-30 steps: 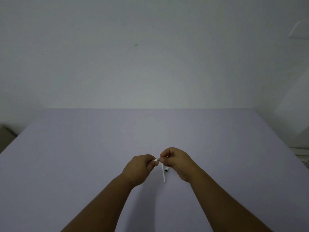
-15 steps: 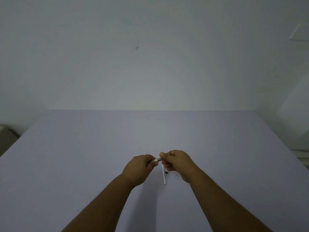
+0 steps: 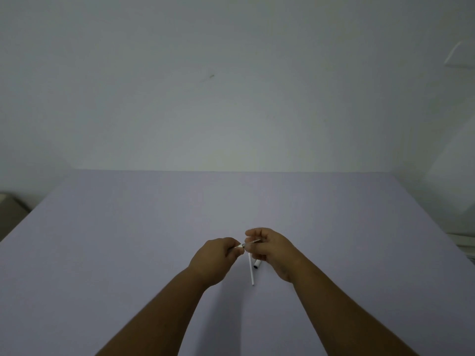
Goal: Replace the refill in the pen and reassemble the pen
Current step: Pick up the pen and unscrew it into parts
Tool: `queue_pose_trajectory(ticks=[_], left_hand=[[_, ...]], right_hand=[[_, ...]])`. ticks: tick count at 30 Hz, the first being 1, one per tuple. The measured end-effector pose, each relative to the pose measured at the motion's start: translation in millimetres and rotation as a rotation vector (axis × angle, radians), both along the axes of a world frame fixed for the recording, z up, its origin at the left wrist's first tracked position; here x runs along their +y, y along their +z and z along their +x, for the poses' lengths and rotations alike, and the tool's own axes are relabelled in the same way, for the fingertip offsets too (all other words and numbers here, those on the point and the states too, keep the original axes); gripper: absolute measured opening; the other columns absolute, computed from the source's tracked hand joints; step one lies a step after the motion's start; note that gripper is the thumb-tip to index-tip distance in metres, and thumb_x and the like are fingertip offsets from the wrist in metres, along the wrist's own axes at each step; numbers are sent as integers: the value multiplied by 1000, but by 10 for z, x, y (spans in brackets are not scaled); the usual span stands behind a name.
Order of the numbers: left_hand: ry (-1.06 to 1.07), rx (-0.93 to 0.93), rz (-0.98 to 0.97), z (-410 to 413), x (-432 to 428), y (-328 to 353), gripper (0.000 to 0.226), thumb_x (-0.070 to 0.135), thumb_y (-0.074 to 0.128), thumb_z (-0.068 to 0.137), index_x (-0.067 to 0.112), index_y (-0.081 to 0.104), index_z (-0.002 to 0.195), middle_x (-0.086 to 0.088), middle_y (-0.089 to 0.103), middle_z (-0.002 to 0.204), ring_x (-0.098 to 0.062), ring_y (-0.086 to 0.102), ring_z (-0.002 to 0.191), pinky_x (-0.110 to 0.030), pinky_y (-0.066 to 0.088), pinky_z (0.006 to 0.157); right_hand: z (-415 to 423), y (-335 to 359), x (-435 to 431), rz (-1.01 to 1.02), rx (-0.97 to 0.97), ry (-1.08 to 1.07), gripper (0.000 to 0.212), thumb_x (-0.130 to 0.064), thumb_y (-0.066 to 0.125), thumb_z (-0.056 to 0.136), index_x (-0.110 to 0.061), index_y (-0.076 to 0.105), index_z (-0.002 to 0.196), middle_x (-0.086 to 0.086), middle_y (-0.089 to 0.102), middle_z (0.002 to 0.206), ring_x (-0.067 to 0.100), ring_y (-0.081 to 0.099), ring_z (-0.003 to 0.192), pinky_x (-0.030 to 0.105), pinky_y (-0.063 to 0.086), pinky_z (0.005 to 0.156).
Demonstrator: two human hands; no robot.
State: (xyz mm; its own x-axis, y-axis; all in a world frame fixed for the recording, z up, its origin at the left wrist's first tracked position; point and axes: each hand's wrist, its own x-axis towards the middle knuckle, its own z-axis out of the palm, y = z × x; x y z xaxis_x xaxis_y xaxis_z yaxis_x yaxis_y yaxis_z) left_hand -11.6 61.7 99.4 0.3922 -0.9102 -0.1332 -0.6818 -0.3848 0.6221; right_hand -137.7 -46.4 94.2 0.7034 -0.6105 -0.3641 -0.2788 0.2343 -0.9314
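Observation:
Above the lilac table (image 3: 128, 253), my left hand (image 3: 213, 260) pinches a small silvery pen part (image 3: 241, 245) at its fingertips. My right hand (image 3: 272, 250) holds a thin pen piece (image 3: 253, 242) whose end meets that part between the two hands. Beneath the hands a thin white refill (image 3: 251, 271) lies on the table, pointing toward me. Beside it, a short white pen cap (image 3: 256, 265) with a dark open end shows below my right palm, partly hidden by it.
A plain pale wall (image 3: 231, 98) rises behind the table's far edge. A brownish object (image 3: 10, 211) sits off the table's left side, and white items (image 3: 465, 242) show at the right edge.
My right hand has lifted slightly and rotated, so more of the thin piece shows between its fingers. My left hand has stayed in place, and the refill on the table has not moved.

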Motion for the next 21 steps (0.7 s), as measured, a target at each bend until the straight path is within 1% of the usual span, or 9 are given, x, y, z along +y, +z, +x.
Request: queue_pose_trajectory(ticks=[2,3,5,7,9,11,14,17,21], left_hand=[[-1,6,-3,-2,-2,16,22,32,46,96,22,56,80,4,56,73,-13,50,68,-21,35,57],[-1,6,-2,-3,-3,24,22,32,46,96,23,55,79,4,56,72,-13,49,68,-21,35,57],[3,6,2,-6,-7,38,22,32,46,96,22,55,79,3,57,73,-13,49,67,-21,35,57],[10,6,-1,-2,-8,46,22,32,46,96,21,56,80,2,58,75,-12,48,65,-21,35,58],[17,9,-10,5,-7,45,24,32,46,96,19,57,80,-1,60,77,-13,50,67,-23,38,61],[29,25,-14,8,-7,35,27,33,46,96,15,61,84,-6,65,81,-15,52,70,-26,40,64],[76,80,-28,11,-8,27,30,33,46,96,10,66,93,-7,66,84,-16,52,71,-25,39,64],[114,131,-44,32,-2,18,21,32,45,97,19,62,94,0,64,84,-16,55,76,-23,41,65],[139,241,-66,34,-27,8,19,32,44,97,32,56,111,3,62,83,-11,54,69,-15,41,59]], right_hand=[[2,16,17,-22,65,-9,13,-26,64,87,-13,67,91,3,66,86,14,58,76,26,53,75],[1,21,23,-50,80,-21,13,-26,63,88,-13,67,89,3,65,84,13,57,74,25,52,73],[9,10,22,-56,38,-29,7,-12,63,87,-17,66,91,4,65,88,14,58,77,24,50,74],[16,-4,9,7,-14,-18,23,-2,63,84,-16,64,103,5,65,97,17,61,87,25,50,78],[16,19,24,65,12,-26,22,-10,65,85,-11,64,107,6,64,97,18,59,87,26,51,77],[29,11,26,50,48,-65,10,-18,64,87,-12,69,94,5,64,87,17,56,79,26,50,73],[65,10,-11,77,-73,-256,10,-15,63,88,-15,69,81,4,62,81,16,55,76,28,50,74],[85,45,-69,149,-155,-320,9,-12,62,89,-15,69,86,6,65,86,16,57,78,29,53,77],[144,74,-117,117,-151,-277,13,-7,60,89,-17,66,93,6,65,87,17,60,78,26,53,74]])
